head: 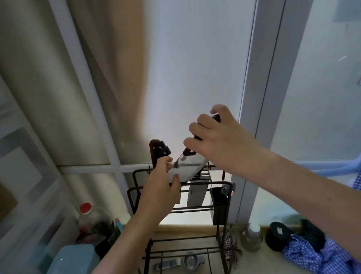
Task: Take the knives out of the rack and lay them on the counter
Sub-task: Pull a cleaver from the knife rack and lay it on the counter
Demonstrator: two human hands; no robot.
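Spanning both hands (158, 190) (221, 142): knife (188, 166), above rack (202, 208)

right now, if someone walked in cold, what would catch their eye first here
First the cleaver, held tilted above the black wire rack: the right hand grips its dark handle and the left hand pinches the blade. Behind the left hand, more knife handles stand up from the rack, and another broad blade hangs within it. At the rack's base lies a metal citrus squeezer.

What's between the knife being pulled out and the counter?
The black wire rack stands directly below the knife held by the right hand and left hand. Bare counter lies right of it.
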